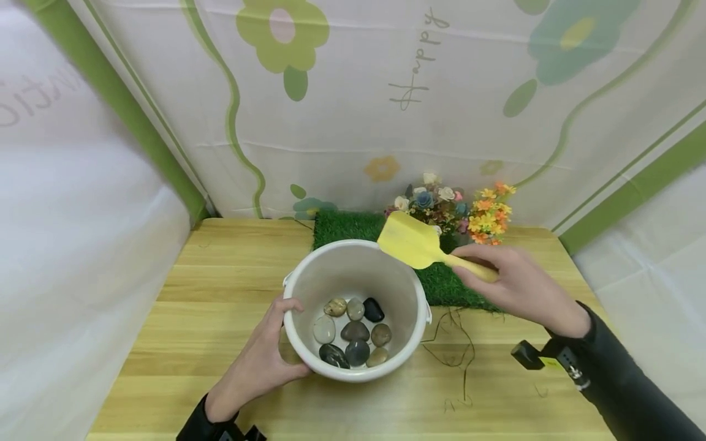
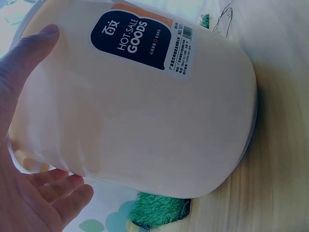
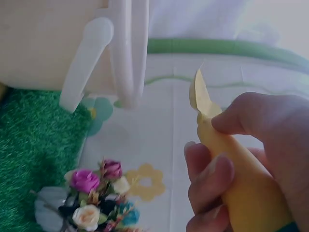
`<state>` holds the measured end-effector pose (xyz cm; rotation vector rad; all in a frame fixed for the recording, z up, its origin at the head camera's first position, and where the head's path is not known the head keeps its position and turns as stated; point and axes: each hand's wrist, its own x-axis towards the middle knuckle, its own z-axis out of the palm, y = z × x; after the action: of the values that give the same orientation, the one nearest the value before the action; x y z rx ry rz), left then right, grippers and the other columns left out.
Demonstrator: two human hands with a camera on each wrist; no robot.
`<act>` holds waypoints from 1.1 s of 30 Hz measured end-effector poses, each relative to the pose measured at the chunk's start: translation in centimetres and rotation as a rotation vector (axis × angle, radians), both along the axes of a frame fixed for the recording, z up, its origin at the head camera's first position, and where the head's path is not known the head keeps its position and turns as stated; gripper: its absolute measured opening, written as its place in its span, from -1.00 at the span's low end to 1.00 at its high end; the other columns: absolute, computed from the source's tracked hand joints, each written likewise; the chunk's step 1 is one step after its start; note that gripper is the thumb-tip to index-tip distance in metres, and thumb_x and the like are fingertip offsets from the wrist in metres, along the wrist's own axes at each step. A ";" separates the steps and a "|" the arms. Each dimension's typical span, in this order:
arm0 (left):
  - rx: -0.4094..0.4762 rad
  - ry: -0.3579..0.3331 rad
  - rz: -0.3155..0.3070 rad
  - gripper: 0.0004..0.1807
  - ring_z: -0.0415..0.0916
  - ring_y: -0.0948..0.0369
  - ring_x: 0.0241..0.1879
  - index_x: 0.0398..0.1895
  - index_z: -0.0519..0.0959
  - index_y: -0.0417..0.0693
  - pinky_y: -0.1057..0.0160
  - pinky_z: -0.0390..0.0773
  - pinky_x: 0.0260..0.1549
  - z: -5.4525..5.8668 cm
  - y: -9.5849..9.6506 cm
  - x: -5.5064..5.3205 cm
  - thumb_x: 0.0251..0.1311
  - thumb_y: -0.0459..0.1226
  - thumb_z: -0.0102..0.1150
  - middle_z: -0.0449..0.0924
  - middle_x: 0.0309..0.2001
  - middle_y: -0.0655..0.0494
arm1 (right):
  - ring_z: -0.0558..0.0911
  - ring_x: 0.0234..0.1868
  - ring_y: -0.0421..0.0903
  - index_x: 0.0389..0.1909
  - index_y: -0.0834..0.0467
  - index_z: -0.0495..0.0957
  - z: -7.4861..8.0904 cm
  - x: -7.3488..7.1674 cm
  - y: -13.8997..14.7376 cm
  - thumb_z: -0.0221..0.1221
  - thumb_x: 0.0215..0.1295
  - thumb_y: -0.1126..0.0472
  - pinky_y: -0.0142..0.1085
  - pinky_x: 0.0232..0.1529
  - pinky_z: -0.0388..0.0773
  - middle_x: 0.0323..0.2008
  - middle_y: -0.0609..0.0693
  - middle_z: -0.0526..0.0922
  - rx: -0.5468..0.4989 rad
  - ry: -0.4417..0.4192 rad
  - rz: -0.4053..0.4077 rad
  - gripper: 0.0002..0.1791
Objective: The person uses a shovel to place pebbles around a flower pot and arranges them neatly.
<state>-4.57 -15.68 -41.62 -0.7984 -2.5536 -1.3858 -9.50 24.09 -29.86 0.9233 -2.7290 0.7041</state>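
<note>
A white bucket [image 1: 353, 248] stands on the wooden table with several smooth stones [image 1: 355, 331] on its bottom, in grey, black, tan and white. My left hand [image 1: 267, 349] holds the bucket's near-left side, fingers over the rim and thumb against the outer wall; the left wrist view shows a dark label [image 2: 133, 38] there. In my right hand [image 1: 518, 282] is a yellow toy shovel [image 1: 410, 239], gripped by its handle [image 3: 241, 179]. Its blade overlaps the bucket's far-right rim in the head view, above the stones.
Behind the bucket lies a green turf mat [image 1: 347, 223], with artificial flowers [image 1: 430, 202] on it at the back right. Thin dark roots or strings [image 1: 452, 343] lie on the table [image 1: 220, 294] right of the bucket. Patterned cloth walls [image 1: 342, 110] enclose the back and sides.
</note>
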 end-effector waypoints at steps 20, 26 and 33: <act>0.010 0.027 -0.011 -0.07 0.16 0.04 0.22 0.10 0.17 0.07 0.02 0.41 -0.04 0.0 0.2 -0.3 -0.38 0.03 0.50 0.06 0.33 0.02 | 0.24 -0.68 -0.34 -0.02 -0.11 0.52 2.0 -2.6 -6.6 -0.02 0.34 -0.01 -0.33 -0.61 0.21 -0.47 -0.38 0.45 0.205 -0.066 0.225 -0.73; -0.005 0.028 -0.005 -0.07 0.15 0.07 0.22 0.10 0.17 0.02 0.02 0.41 -0.03 0.0 0.2 -0.2 -0.37 0.04 0.49 0.06 0.33 0.03 | 0.14 -0.67 -0.27 -0.12 -0.11 0.52 2.3 -3.0 -8.5 0.00 0.32 0.05 -0.34 -0.62 0.09 -0.65 -0.24 0.29 0.253 -0.082 0.301 -0.80; -0.017 0.034 -0.001 -0.07 0.16 0.10 0.21 0.10 0.18 -0.01 0.03 0.43 -0.05 -0.1 0.0 -0.2 -0.37 0.02 0.49 0.07 0.32 0.04 | 0.16 -0.68 -0.28 -0.11 -0.03 0.56 2.4 -3.5 -10.4 0.04 0.28 0.11 -0.34 -0.62 0.04 -0.63 -0.25 0.32 0.350 -0.134 0.346 -0.78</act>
<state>-4.77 -15.66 -41.70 -0.8183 -2.5425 -1.3407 -12.99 13.72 -27.45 1.5014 -2.8975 0.3481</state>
